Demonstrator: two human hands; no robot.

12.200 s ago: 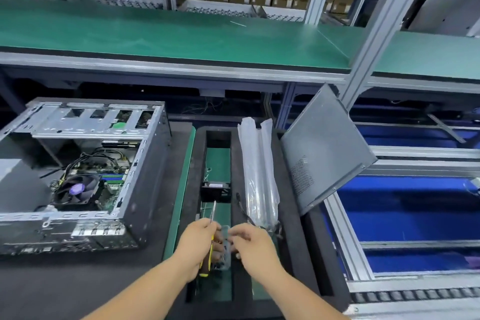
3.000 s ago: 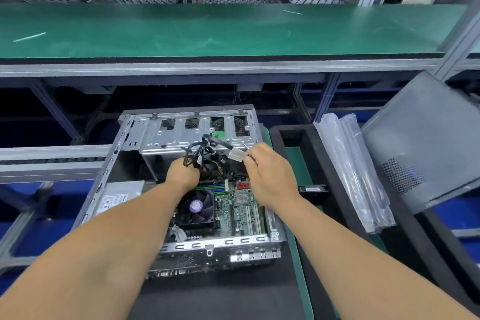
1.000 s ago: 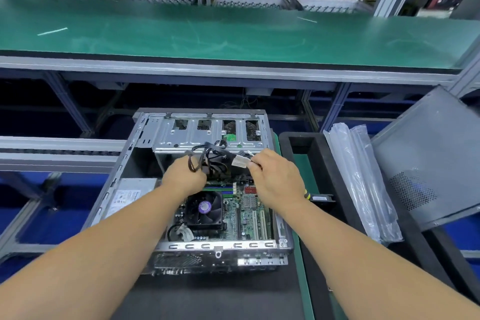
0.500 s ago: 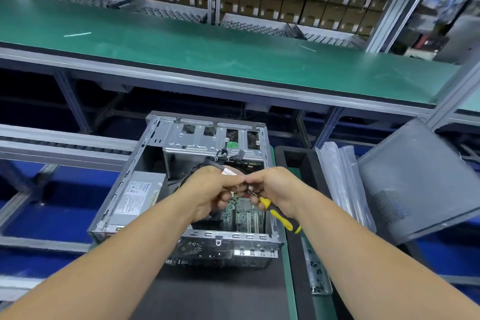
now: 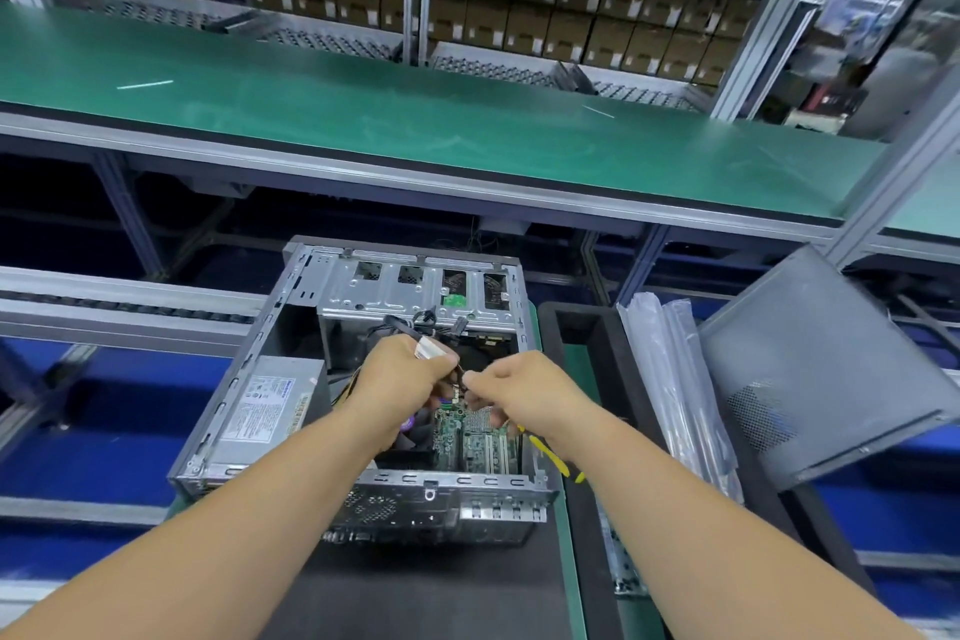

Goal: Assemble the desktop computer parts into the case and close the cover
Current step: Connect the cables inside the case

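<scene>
Open computer case (image 5: 291, 327), both hands inside.
Left hand (image 5: 400, 379) grips a cable connector (image 5: 428, 349); right hand (image 5: 524, 395) curled round a yellow-handled screwdriver (image 5: 558, 463).

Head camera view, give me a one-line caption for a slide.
Both hands, left hand gripping a cable connector and right hand holding a yellow-handled screwdriver, work above the open computer case.
</scene>
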